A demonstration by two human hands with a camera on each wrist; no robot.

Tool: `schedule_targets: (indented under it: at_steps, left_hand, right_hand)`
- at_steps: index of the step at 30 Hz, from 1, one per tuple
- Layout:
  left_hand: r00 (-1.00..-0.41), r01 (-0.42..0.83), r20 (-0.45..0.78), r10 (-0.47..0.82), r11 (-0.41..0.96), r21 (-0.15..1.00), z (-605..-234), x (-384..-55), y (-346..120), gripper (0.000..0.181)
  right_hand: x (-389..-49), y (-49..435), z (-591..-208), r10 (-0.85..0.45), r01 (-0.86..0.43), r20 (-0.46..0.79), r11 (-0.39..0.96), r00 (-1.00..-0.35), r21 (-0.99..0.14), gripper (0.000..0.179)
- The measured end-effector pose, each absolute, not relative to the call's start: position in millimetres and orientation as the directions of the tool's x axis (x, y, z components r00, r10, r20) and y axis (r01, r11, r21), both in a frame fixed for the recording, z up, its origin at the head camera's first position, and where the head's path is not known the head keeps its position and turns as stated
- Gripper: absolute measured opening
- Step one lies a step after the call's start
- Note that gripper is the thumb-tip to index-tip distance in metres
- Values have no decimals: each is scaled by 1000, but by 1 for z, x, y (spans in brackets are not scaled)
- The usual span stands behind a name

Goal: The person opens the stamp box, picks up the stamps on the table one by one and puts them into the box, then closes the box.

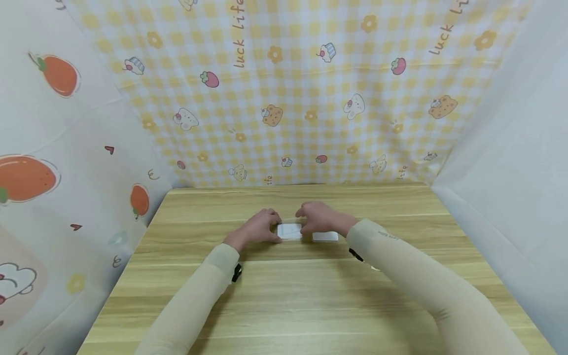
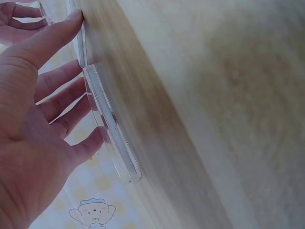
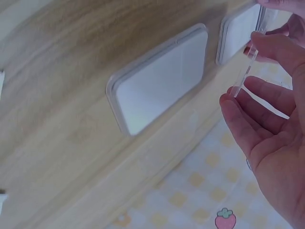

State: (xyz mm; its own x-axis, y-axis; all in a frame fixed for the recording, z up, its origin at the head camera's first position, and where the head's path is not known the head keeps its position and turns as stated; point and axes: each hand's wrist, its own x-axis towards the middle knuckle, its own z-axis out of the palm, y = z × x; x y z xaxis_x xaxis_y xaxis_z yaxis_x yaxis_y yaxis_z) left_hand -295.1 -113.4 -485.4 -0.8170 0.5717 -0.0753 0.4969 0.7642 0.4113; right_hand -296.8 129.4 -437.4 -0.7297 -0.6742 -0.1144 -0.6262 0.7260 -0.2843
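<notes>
My left hand [image 1: 262, 228] holds the left end of a flat clear plastic case [image 1: 289, 231] with a white inside. Its thumb and fingers lie at opposite edges of the case. Above and beside this case, my right hand [image 1: 321, 217] pinches a thin clear plastic cover [image 3: 243, 74] between thumb and fingers. A second clear case [image 3: 159, 78], also white inside, lies flat on the table under the right wrist. In the left wrist view, a clear-rimmed case [image 2: 112, 124] shows edge-on beside the left fingers.
The wood-grain table [image 1: 288, 305] meets a yellow checked cloth [image 1: 275, 88] at the back. Patterned white cloth [image 1: 71, 148] hangs at the left and plain white cloth [image 1: 501, 148] at the right. A small pale piece [image 1: 375, 268] shows below the right forearm.
</notes>
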Motion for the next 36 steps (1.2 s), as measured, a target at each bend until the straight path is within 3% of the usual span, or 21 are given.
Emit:
schedule_targets:
  at_steps: [24,36]
  left_hand:
    - [-802,538,-65,594,766,352,-485,-284,-116,60]
    - [-800,556,-51,598,769,315,-480,-283,-118,60]
  right_hand:
    - [-344,130,-424,-599,-568,-61,782,-798,-258,42]
    - [-357,125,-436,-536,-490,-59,807,-842,-331,40]
